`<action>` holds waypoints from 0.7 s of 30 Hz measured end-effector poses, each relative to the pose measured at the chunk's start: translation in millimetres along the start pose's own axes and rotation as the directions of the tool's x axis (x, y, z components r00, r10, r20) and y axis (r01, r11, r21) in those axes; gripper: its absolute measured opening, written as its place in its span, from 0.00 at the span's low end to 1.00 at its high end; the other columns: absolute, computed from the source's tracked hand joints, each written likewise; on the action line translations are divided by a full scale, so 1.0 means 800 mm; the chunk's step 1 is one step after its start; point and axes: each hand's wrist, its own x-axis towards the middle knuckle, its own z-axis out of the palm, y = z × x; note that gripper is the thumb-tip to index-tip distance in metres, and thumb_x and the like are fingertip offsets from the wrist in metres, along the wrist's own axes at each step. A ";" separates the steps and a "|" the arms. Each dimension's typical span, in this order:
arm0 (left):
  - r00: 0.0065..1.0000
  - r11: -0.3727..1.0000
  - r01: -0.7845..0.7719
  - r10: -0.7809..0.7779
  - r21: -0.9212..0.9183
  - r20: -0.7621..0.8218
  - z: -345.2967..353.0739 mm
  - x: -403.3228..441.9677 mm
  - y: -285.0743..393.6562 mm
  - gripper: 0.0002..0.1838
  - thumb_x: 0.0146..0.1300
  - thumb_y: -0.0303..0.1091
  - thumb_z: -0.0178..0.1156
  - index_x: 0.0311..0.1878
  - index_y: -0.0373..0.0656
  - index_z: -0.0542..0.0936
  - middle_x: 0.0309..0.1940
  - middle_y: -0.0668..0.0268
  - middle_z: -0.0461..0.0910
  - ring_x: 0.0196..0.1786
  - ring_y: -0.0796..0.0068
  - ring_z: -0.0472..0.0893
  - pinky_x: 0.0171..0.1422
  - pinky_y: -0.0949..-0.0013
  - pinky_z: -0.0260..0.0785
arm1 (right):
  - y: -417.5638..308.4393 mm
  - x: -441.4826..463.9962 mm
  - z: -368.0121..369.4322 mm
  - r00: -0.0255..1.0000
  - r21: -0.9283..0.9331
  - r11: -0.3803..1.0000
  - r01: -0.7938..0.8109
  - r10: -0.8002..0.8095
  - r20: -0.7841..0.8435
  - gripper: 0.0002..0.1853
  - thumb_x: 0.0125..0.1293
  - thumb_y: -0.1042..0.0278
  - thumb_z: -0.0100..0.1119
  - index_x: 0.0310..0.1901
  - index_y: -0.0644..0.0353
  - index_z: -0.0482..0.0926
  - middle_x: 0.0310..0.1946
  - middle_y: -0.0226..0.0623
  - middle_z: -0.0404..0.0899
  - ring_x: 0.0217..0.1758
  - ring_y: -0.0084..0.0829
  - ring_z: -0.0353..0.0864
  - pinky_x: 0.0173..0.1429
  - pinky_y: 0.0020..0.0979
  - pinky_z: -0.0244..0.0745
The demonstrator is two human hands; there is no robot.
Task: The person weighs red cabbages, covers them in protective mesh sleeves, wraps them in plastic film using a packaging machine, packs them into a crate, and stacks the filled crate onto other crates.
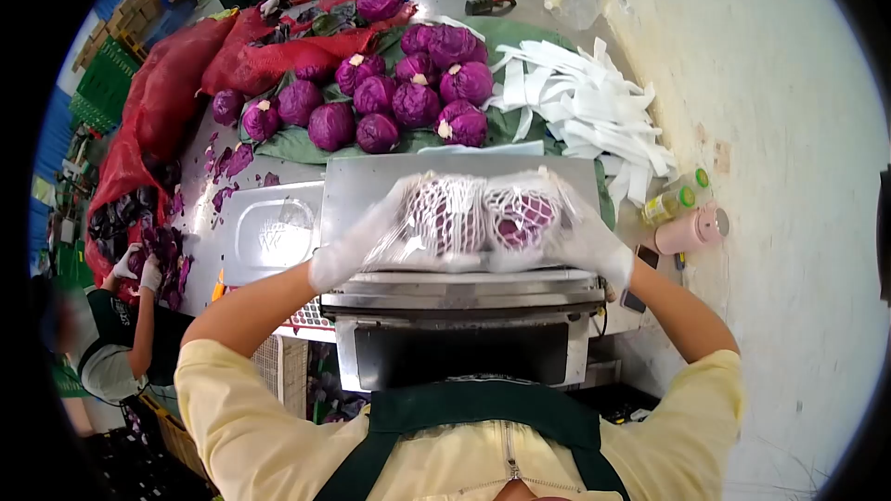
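Note:
Two red cabbages in white foam nets (445, 215) lie side by side under clear plastic film, over the metal top of a wrapping machine (371, 172). My left hand (367, 243), in a white glove, grips the film at the left side of the pair. On the right side, my gloved right hand (594, 239) is closed on the film in the same way. The film looks stretched between both hands, and the fingertips are partly blurred. A metal bar (464, 292) crosses the machine's front, just below the cabbages.
Behind the machine, several bare red cabbages (376, 95) sit on green cloth. White foam nets (585, 107) are heaped to the right, near a pink bottle (691, 230) and a phone (640, 278). Red mesh sacks (167, 83) lie left; a co-worker (121, 325) handles leaves there.

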 end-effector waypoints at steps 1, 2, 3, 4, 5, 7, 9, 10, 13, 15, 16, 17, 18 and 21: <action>0.990 0.990 0.130 -0.126 -0.057 0.064 0.015 -0.021 0.027 0.39 0.56 0.37 0.68 0.68 0.40 0.59 0.58 0.61 0.71 0.57 0.74 0.73 0.65 0.70 0.66 | -0.051 -0.023 0.002 0.986 0.139 0.981 -0.132 0.116 0.117 0.51 0.56 0.54 0.72 0.72 0.64 0.49 0.67 0.40 0.62 0.69 0.31 0.64 0.73 0.31 0.58; 0.960 0.960 0.263 -0.250 -0.099 0.128 0.030 -0.042 0.055 0.35 0.63 0.45 0.63 0.68 0.41 0.61 0.56 0.60 0.72 0.55 0.72 0.74 0.64 0.70 0.68 | -0.080 -0.042 0.006 0.945 0.179 0.954 -0.242 0.190 0.265 0.50 0.58 0.52 0.69 0.72 0.64 0.49 0.67 0.39 0.62 0.69 0.31 0.64 0.73 0.31 0.58; 0.878 0.894 0.449 -0.440 -0.005 0.192 0.040 -0.064 0.075 0.33 0.67 0.50 0.57 0.67 0.42 0.62 0.55 0.60 0.73 0.51 0.71 0.77 0.60 0.69 0.71 | -0.094 -0.061 0.012 0.876 0.202 0.913 -0.355 0.249 0.414 0.48 0.61 0.50 0.67 0.72 0.65 0.48 0.67 0.38 0.62 0.69 0.32 0.64 0.72 0.31 0.58; 0.701 0.699 0.701 -0.637 -0.144 0.322 0.047 -0.086 0.064 0.34 0.67 0.54 0.54 0.68 0.44 0.61 0.52 0.60 0.75 0.46 0.71 0.79 0.53 0.69 0.75 | -0.092 -0.085 0.027 0.864 0.216 0.896 -0.388 0.272 0.423 0.48 0.61 0.50 0.67 0.72 0.65 0.48 0.67 0.38 0.62 0.69 0.32 0.64 0.72 0.31 0.58; 0.474 0.416 0.880 -0.741 -0.228 0.475 0.056 -0.109 0.050 0.35 0.68 0.58 0.51 0.69 0.45 0.60 0.49 0.60 0.77 0.41 0.70 0.81 0.46 0.68 0.79 | -0.085 -0.111 0.046 0.809 0.417 0.735 -0.535 0.303 0.503 0.45 0.64 0.46 0.60 0.72 0.62 0.50 0.68 0.38 0.63 0.68 0.33 0.66 0.70 0.32 0.62; 0.266 0.102 0.946 -0.787 -0.307 0.557 0.091 -0.136 0.037 0.33 0.67 0.66 0.44 0.61 0.50 0.70 0.34 0.67 0.80 0.29 0.77 0.81 0.29 0.77 0.77 | -0.073 -0.149 0.072 0.748 0.577 0.488 -0.655 0.313 0.585 0.42 0.67 0.42 0.54 0.73 0.59 0.51 0.68 0.38 0.63 0.67 0.34 0.67 0.68 0.34 0.66; 0.165 -0.078 0.927 -0.793 -0.367 0.586 0.113 -0.160 0.003 0.31 0.68 0.67 0.43 0.56 0.51 0.74 0.32 0.69 0.80 0.26 0.81 0.80 0.28 0.80 0.77 | -0.059 -0.179 0.088 0.428 0.389 0.187 -0.902 0.502 0.751 0.40 0.67 0.33 0.48 0.73 0.46 0.53 0.67 0.36 0.64 0.65 0.32 0.68 0.65 0.38 0.68; 0.198 -0.102 0.909 -0.748 -0.405 0.633 0.118 -0.168 -0.010 0.31 0.67 0.68 0.43 0.55 0.51 0.75 0.34 0.69 0.80 0.28 0.82 0.80 0.30 0.80 0.77 | -0.039 -0.193 0.098 0.397 0.393 0.131 -0.910 0.545 0.739 0.36 0.67 0.31 0.45 0.71 0.39 0.57 0.65 0.38 0.66 0.62 0.32 0.71 0.60 0.39 0.71; 0.257 -0.026 0.889 -0.798 -0.457 0.545 0.136 -0.189 -0.033 0.31 0.66 0.69 0.44 0.54 0.51 0.75 0.38 0.70 0.80 0.35 0.82 0.81 0.36 0.81 0.78 | 0.000 -0.220 0.109 0.321 0.294 0.154 -0.943 0.649 0.690 0.38 0.66 0.28 0.42 0.70 0.44 0.58 0.61 0.41 0.69 0.61 0.33 0.72 0.59 0.36 0.72; 0.339 0.078 0.886 -0.781 -0.457 0.525 0.127 -0.206 -0.018 0.33 0.68 0.66 0.45 0.59 0.46 0.73 0.45 0.65 0.80 0.44 0.79 0.81 0.44 0.80 0.77 | 0.032 -0.256 0.115 0.248 0.337 0.006 -0.942 0.689 0.681 0.40 0.66 0.27 0.39 0.68 0.53 0.61 0.58 0.45 0.71 0.61 0.34 0.72 0.59 0.34 0.73; 0.388 0.102 0.830 -0.812 -0.548 0.437 0.119 -0.218 -0.007 0.34 0.69 0.63 0.46 0.62 0.42 0.71 0.48 0.61 0.80 0.47 0.76 0.81 0.47 0.79 0.76 | 0.024 -0.267 0.112 0.336 0.474 -0.035 -0.880 0.661 0.671 0.42 0.67 0.27 0.38 0.67 0.57 0.61 0.58 0.47 0.71 0.61 0.35 0.73 0.59 0.33 0.73; 0.424 0.129 0.765 -0.838 -0.630 0.343 0.111 -0.232 0.001 0.35 0.69 0.61 0.47 0.65 0.38 0.68 0.52 0.58 0.79 0.51 0.72 0.81 0.51 0.78 0.75 | 0.016 -0.279 0.110 0.422 0.599 -0.083 -0.796 0.633 0.648 0.43 0.67 0.27 0.37 0.67 0.62 0.62 0.58 0.48 0.71 0.61 0.36 0.74 0.60 0.33 0.73; 0.544 0.314 0.733 -0.803 -0.604 0.243 0.104 -0.251 0.005 0.36 0.70 0.56 0.49 0.68 0.33 0.64 0.56 0.53 0.77 0.56 0.65 0.80 0.58 0.73 0.73 | 0.009 -0.292 0.112 0.541 0.736 -0.122 -0.665 0.601 0.589 0.45 0.68 0.29 0.37 0.68 0.66 0.60 0.60 0.50 0.70 0.61 0.37 0.74 0.63 0.35 0.72; 0.645 0.568 0.630 -0.763 -0.530 -0.051 0.123 -0.295 0.028 0.32 0.71 0.52 0.49 0.66 0.32 0.67 0.54 0.53 0.79 0.56 0.63 0.79 0.62 0.70 0.71 | -0.025 -0.322 0.134 0.719 0.596 0.547 -0.588 0.690 0.077 0.40 0.70 0.35 0.41 0.70 0.64 0.59 0.62 0.51 0.70 0.62 0.41 0.75 0.66 0.35 0.68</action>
